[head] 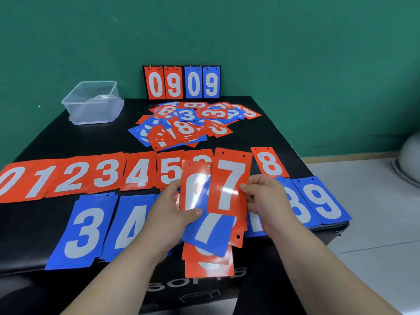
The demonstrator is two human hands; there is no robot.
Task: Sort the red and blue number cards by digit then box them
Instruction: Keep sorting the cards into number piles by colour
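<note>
Above the table's front, my left hand (169,214) grips a fanned stack of mixed cards (205,235), with a glossy red card and a blue 7 on top. My right hand (266,196) pinches a red 7 card (229,180) by its right edge, held upright beside the stack. A row of red cards (75,176) runs 0 to 5 across the table, a red 8 (269,163) lying at the right. In front of that lie blue cards 3 (85,230), 4, 8 and 9 (322,202). An unsorted heap of red and blue cards (193,123) lies further back.
A clear plastic box (93,102) stands at the back left of the black table (56,137). A flip scoreboard showing 0909 (181,83) stands against the green wall. To the right the table ends above a light floor.
</note>
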